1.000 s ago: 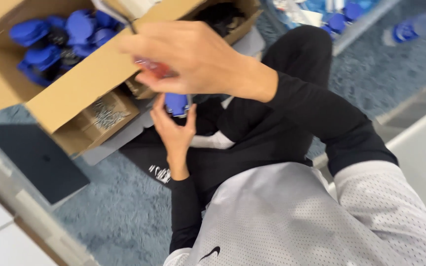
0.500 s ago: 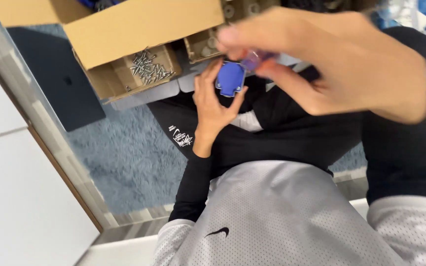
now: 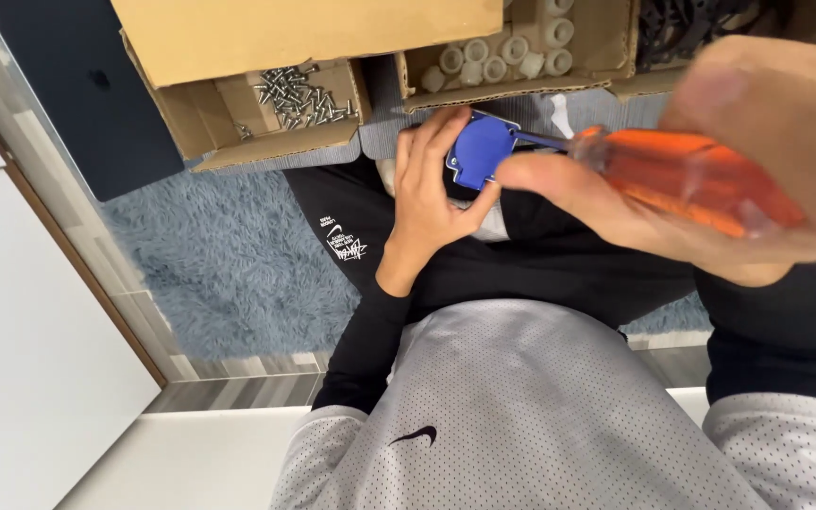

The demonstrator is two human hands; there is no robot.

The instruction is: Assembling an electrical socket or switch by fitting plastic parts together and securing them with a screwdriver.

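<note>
1. Gripping a blue plastic part (image 3: 480, 151), the left hand (image 3: 432, 203) curls its fingers round it, above the lap.
2. Right hand (image 3: 710, 161) is clenched round an orange-handled screwdriver (image 3: 672, 175); its tip meets the blue part.
3. Behind: cardboard box w/ loose screws (image 3: 299, 94), another box w/ white cylindrical pieces (image 3: 502, 57).
4. Dark laptop (image 3: 96, 90) lies closed on blue-grey rug (image 3: 229, 255), left of the boxes.
</note>
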